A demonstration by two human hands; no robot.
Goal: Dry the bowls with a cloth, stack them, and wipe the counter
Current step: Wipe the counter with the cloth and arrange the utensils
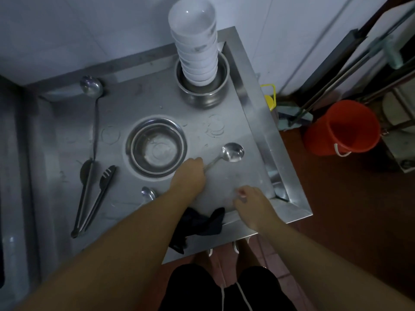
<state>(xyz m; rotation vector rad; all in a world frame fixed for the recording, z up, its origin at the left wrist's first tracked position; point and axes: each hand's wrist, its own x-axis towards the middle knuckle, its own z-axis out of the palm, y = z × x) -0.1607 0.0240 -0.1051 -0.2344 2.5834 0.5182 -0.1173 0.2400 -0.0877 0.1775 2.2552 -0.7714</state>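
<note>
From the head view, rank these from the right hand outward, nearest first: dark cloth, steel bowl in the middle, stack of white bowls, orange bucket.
From the right hand:
1. Dark cloth, just left of it at the counter's near edge.
2. Steel bowl, counter middle, left and beyond.
3. Orange bucket, on the floor to the right.
4. Stack of white bowls, far corner.

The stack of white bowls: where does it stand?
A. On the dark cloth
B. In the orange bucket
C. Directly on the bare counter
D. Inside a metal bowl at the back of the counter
D: the stack of white bowls rises out of a metal bowl near the back right corner of the counter, away from the dark cloth and the orange bucket.
</note>
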